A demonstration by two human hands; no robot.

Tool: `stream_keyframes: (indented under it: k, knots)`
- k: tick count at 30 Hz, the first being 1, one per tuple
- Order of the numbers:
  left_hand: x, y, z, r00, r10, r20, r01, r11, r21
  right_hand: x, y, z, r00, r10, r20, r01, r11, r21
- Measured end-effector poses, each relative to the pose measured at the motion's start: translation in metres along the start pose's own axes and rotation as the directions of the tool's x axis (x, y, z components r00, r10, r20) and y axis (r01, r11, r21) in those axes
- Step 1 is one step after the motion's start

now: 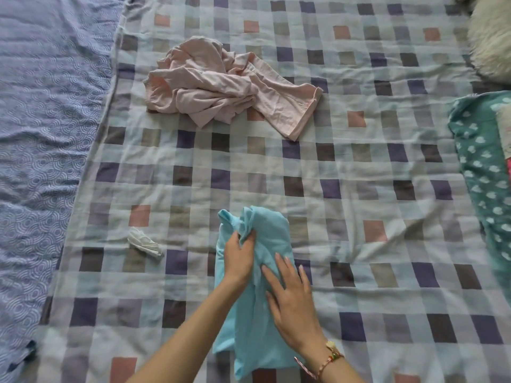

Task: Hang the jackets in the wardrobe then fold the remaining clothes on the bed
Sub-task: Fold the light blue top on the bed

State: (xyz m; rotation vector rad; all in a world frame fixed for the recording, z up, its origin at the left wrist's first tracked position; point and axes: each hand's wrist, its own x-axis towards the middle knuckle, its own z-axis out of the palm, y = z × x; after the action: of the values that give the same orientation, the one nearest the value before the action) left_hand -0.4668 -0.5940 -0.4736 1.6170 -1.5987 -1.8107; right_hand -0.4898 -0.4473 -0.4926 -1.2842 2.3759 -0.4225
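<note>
At the far left lies a blue sheet [41, 134] with a fine ring pattern, its edge running under the checked bedspread [359, 175] that covers most of the bed. On the bedspread, left of centre and near the person, sits a small crumpled white scrap [145, 243]. Further away, a pale pink garment [221, 84] lies in a rumpled heap, one hemmed end stretched out to the right.

The light blue garment [249, 313] lies near the bed's front edge, just right of the scrap: a long, narrow strip of soft, plain cloth, bunched and creased at its far end. The hands are both on it, close together. The left hand [239, 258] grips a gather of cloth near the far end, fingers curled into it. The right hand [293, 302] lies flat on the cloth just beside it, fingers straight and spread; a beaded bracelet [333, 355] circles its wrist.

At the right edge lies a teal cloth [486, 175] dotted with white shapes and, beyond it in the far corner, something white and fluffy [492, 42].
</note>
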Motion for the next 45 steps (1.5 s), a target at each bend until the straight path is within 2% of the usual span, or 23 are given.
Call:
stream_keyframes:
  k: [2, 4, 6, 7, 9, 10, 11, 12, 13, 14, 15, 17, 18, 22, 26, 28, 32, 33, 36, 39, 41, 44, 45]
  knots:
    - [0.019, -0.004, -0.007, 0.999, 0.030, -0.016, -0.029, 0.999, 0.017, 0.005, -0.004, 0.011, 0.998, 0.012, 0.059, -0.009, 0.999, -0.050]
    - [0.037, -0.019, -0.021, 0.996, 0.054, -0.069, -0.034, 0.964, 0.264, 0.004, -0.003, 0.033, 0.991, -0.028, 0.131, 0.044, 0.992, -0.119]
    - [0.051, -0.041, -0.030, 0.986, 0.098, -0.132, 0.002, 0.796, 0.605, -0.002, -0.002, 0.054, 0.981, -0.062, 0.185, 0.097, 0.977, -0.189]
    - [0.053, -0.046, -0.032, 0.977, 0.113, -0.180, 0.036, 0.748, 0.663, -0.004, 0.000, 0.060, 0.982, -0.086, 0.166, 0.118, 0.974, -0.195]
    - [0.044, -0.047, -0.032, 0.960, 0.084, -0.267, 0.081, 0.832, 0.549, -0.005, 0.002, 0.058, 0.990, -0.078, 0.118, 0.095, 0.985, -0.146]
    - [0.037, -0.046, -0.030, 0.954, 0.021, -0.299, 0.116, 0.894, 0.433, -0.004, 0.004, 0.055, 0.997, -0.004, 0.076, 0.011, 0.996, -0.088]
    - [0.028, -0.049, -0.028, 0.952, -0.074, -0.297, 0.170, 0.935, 0.310, -0.007, 0.005, 0.052, 0.988, 0.153, 0.008, -0.153, 0.988, 0.026]
    - [0.019, -0.052, -0.028, 0.947, -0.185, -0.262, 0.241, 0.949, 0.201, -0.007, 0.008, 0.049, 0.927, 0.370, -0.068, -0.352, 0.916, 0.193]
    - [0.011, -0.056, -0.029, 0.940, -0.278, -0.195, 0.305, 0.945, 0.122, -0.005, 0.009, 0.043, 0.827, 0.562, -0.021, -0.517, 0.775, 0.363]
    - [0.008, -0.059, -0.033, 0.935, -0.338, -0.106, 0.347, 0.935, 0.081, -0.004, 0.008, 0.034, 0.740, 0.660, 0.129, -0.624, 0.602, 0.498]
    - [0.003, -0.059, -0.038, 0.925, -0.380, -0.003, 0.379, 0.922, 0.073, -0.003, 0.007, 0.027, 0.691, 0.661, 0.292, -0.676, 0.449, 0.584]
    - [-0.005, -0.055, -0.046, 0.893, -0.413, 0.178, 0.404, 0.911, 0.086, -0.001, 0.010, 0.013, 0.654, 0.572, 0.495, -0.703, 0.217, 0.677]
    - [-0.007, -0.055, -0.049, 0.887, -0.403, 0.228, 0.391, 0.915, 0.095, 0.000, 0.012, 0.008, 0.656, 0.516, 0.552, -0.702, 0.146, 0.698]
    - [-0.029, -0.012, -0.061, 0.887, -0.290, 0.360, 0.281, 0.956, 0.078, -0.016, 0.006, -0.048, 0.728, 0.329, 0.602, -0.645, 0.030, 0.764]
    - [-0.077, 0.046, -0.065, 0.741, -0.255, 0.621, 0.285, 0.957, 0.054, -0.062, -0.007, -0.115, 0.808, 0.098, 0.581, -0.507, -0.387, 0.770]
    - [-0.101, 0.068, -0.061, 0.666, -0.250, 0.703, 0.261, 0.961, 0.093, -0.084, -0.012, -0.145, 0.838, 0.047, 0.543, -0.450, -0.504, 0.737]
    - [-0.142, 0.102, -0.038, 0.513, -0.251, 0.821, 0.180, 0.966, 0.183, -0.134, -0.020, -0.188, 0.844, 0.138, 0.518, -0.412, -0.451, 0.792]
    - [-0.147, 0.105, -0.036, 0.508, -0.249, 0.824, 0.171, 0.967, 0.187, -0.139, -0.023, -0.192, 0.845, 0.170, 0.507, -0.399, -0.430, 0.810]
    - [-0.194, 0.115, -0.004, 0.426, -0.244, 0.871, 0.073, 0.969, 0.236, -0.208, -0.024, -0.213, 0.826, 0.454, 0.335, -0.168, -0.368, 0.914]
    - [-0.245, 0.102, 0.021, 0.274, -0.313, 0.910, -0.014, 0.944, 0.329, -0.283, -0.030, -0.222, 0.736, 0.652, 0.185, 0.046, -0.320, 0.946]
    - [-0.286, 0.086, 0.033, 0.097, -0.371, 0.923, -0.102, 0.919, 0.380, -0.349, -0.038, -0.219, 0.634, 0.763, 0.127, 0.164, -0.292, 0.942]
    - [-0.347, 0.064, 0.049, -0.145, -0.509, 0.849, -0.430, 0.805, 0.409, -0.440, -0.069, -0.227, 0.475, 0.878, 0.062, 0.278, -0.216, 0.936]
    - [-0.354, 0.064, 0.046, -0.157, -0.533, 0.832, -0.486, 0.775, 0.405, -0.451, -0.073, -0.225, 0.467, 0.883, 0.045, 0.311, -0.212, 0.926]
